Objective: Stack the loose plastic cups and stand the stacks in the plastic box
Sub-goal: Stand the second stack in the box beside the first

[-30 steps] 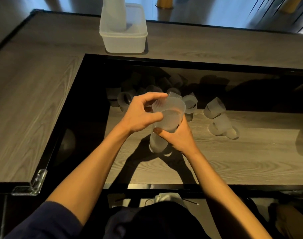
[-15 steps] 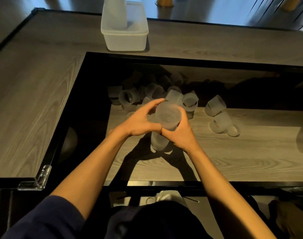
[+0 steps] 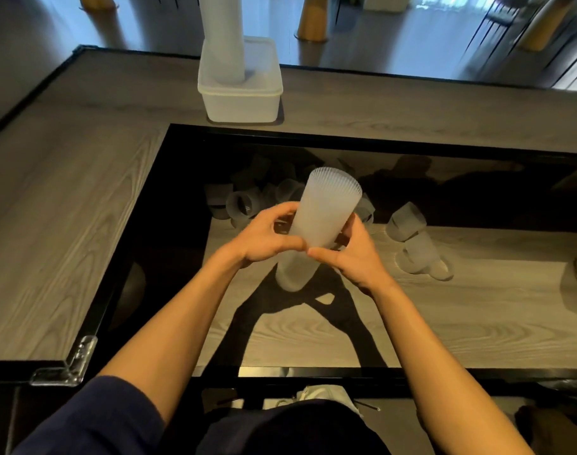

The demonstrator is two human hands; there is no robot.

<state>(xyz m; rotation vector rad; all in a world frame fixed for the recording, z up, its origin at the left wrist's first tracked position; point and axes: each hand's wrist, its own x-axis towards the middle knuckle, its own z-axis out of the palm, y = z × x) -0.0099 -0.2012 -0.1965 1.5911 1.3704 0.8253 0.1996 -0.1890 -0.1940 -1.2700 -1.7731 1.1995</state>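
Bordering a sunken shelf (image 3: 461,323) of loose cups (image 3: 407,221), grey tabletop (image 3: 67,208); glossy floor (image 3: 395,37) beyond.

Forearms are stretched forward, converging. A cup stack (image 3: 326,205) is gripped between left hand (image 3: 264,238) and right hand (image 3: 354,254), fingers curled round it, thumb tips almost touching.

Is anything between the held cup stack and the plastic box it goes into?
Nothing visible. The left hand and right hand grip the frosted plastic cup stack; the white plastic box sits beyond on the raised tabletop, a taller cup stack filling its left side.
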